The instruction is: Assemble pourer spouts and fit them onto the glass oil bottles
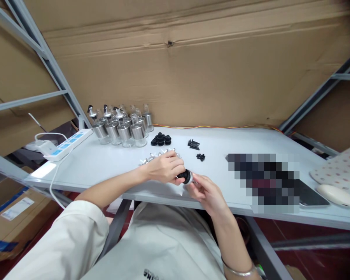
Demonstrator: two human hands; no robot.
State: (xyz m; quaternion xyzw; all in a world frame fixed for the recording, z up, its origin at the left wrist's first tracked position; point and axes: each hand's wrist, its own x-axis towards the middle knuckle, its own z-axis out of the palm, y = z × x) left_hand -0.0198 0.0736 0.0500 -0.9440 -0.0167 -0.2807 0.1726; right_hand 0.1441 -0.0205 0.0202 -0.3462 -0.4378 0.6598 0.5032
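Near the table's front edge, my left hand (165, 167) and my right hand (205, 192) meet at a pourer top (187, 177), a round black part with a silver rim. The left fingers are closed on its black side, while my right thumb and fingers pinch its silver side. Fingers cover part of it. Silver spout pieces (151, 156) lie in a group just behind my left hand, partly hidden by it. Farther back are several black ribbed stoppers (161, 139). Small black caps (200, 157) and thin black levers (193, 144) rest to their right.
Glass bottles with steel sleeves (125, 134) stand at the back left, some with pourers fitted. A white power strip (72, 144) lies at the left edge. On the right are a blurred-out area, a dark flat device (312, 193) and a cream oval object (336, 195). Cardboard (192, 77) walls the back.
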